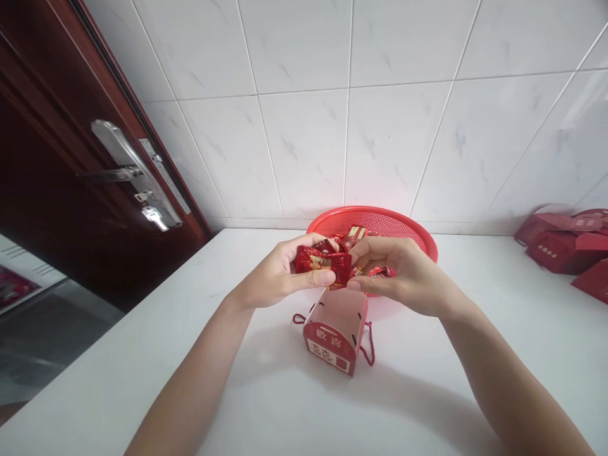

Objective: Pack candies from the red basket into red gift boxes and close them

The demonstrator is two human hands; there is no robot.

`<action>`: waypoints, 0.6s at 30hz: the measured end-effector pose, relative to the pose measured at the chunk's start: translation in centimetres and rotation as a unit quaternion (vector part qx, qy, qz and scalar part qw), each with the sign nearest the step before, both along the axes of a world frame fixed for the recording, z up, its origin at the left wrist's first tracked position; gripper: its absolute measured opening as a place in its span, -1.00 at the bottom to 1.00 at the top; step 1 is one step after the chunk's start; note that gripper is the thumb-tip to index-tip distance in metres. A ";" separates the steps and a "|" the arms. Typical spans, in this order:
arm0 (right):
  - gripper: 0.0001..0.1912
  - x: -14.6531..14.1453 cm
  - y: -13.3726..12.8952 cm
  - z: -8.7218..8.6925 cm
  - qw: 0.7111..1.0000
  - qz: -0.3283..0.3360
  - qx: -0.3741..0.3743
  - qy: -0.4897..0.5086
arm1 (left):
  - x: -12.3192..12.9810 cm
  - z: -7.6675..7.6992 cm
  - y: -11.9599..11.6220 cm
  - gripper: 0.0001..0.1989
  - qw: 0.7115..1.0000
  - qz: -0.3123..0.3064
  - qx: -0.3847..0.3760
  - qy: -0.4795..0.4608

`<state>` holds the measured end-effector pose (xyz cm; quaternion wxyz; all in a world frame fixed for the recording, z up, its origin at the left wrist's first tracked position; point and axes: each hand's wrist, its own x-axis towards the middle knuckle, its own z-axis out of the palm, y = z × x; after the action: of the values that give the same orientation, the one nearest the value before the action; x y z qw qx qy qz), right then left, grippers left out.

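Observation:
Red wrapped candies (pixel 323 265) are gripped between the thumb and fingers of my left hand (pixel 285 272), above a small open box. My right hand (pixel 403 275) pinches the right end of the same wrappers with thumb and fingertips. The red and white box (pixel 330 345) stands open at the top on the white table, with dark red cord handles at its sides. Behind my hands, a red mesh basket (pixel 380 218) holds more red wrapped candies (pixel 355 235), partly hidden by my fingers.
Several red boxes (pixel 565 247) sit at the right back of the white table (pixel 266 405). A tiled wall (pixel 304 145) rises behind it. At the left is a dark red door (pixel 52 152) with a metal handle and keys.

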<state>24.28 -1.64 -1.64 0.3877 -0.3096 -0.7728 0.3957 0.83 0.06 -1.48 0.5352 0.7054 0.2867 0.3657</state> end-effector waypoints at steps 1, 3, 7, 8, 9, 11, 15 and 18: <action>-0.90 0.1 0.0 0.0 1.000 -0.004 0.005 -0.008 | -0.2 0.1 -0.1 -0.69 1.000 0.006 0.004 0.002; -0.92 0.2 -0.1 0.1 0.999 -0.013 0.018 -0.029 | -0.6 0.5 -0.2 -0.69 0.999 0.027 0.018 0.002; -0.94 0.3 -0.6 0.3 0.994 -0.004 0.031 -0.101 | -1.4 1.2 -0.6 -0.72 0.996 0.071 0.050 0.016; -0.94 0.3 -0.8 0.3 0.992 0.000 0.030 -0.124 | -1.5 1.3 -0.7 -0.74 0.995 0.074 0.056 0.023; -0.94 0.2 -1.0 0.3 0.989 0.001 0.032 -0.143 | -1.6 1.4 -0.9 -0.75 0.995 0.074 0.060 0.028; -0.92 0.1 -1.3 0.2 0.986 -0.014 0.048 -0.159 | -1.7 1.5 -1.2 -0.77 0.995 0.072 0.058 0.037; -0.82 -0.1 -1.5 0.2 0.991 -0.054 0.074 -0.094 | -1.0 1.1 -1.7 -0.76 0.997 0.049 0.043 0.052; -0.83 -0.2 -1.7 0.2 0.994 -0.055 0.066 -0.067 | -0.4 0.6 -1.9 -0.76 0.998 0.014 0.035 0.051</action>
<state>24.03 -3.36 -1.42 0.3760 -0.3507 -0.8034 0.3003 0.47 -1.89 -0.92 0.4901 0.7370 0.3105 0.3466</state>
